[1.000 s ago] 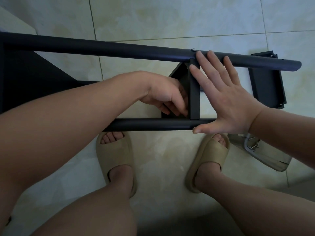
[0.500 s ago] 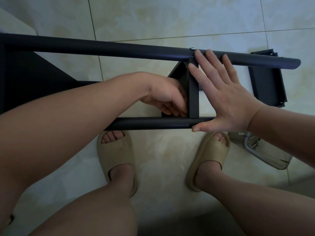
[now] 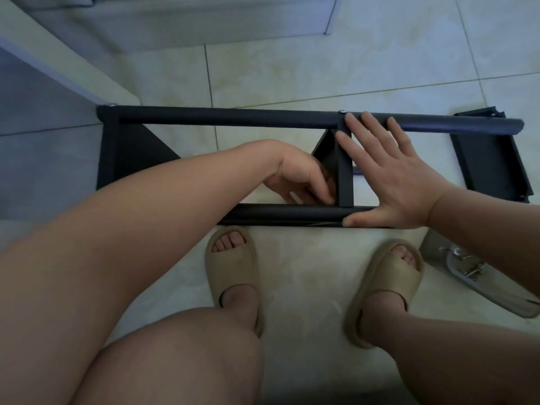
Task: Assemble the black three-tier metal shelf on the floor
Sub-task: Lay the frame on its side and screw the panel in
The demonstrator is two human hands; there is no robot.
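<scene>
Black flat metal shelf plate [image 3: 346,182] may tip if my right hand [image 3: 394,182], pressed flat on it, slips. My left hand [image 3: 298,176] curls beside it; its hold I cannot tell.

Floor [image 3: 292,68] was pale glossy tile with grout lines; grey furniture base [image 3: 175,21] ran along top; light was dim.

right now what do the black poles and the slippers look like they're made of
Black poles: likely metal tube with a matte dark coating; smooth and round, with a faint sheen on top. Slippers: probably moulded foam or rubber; matte beige, thick and seamless.
</scene>
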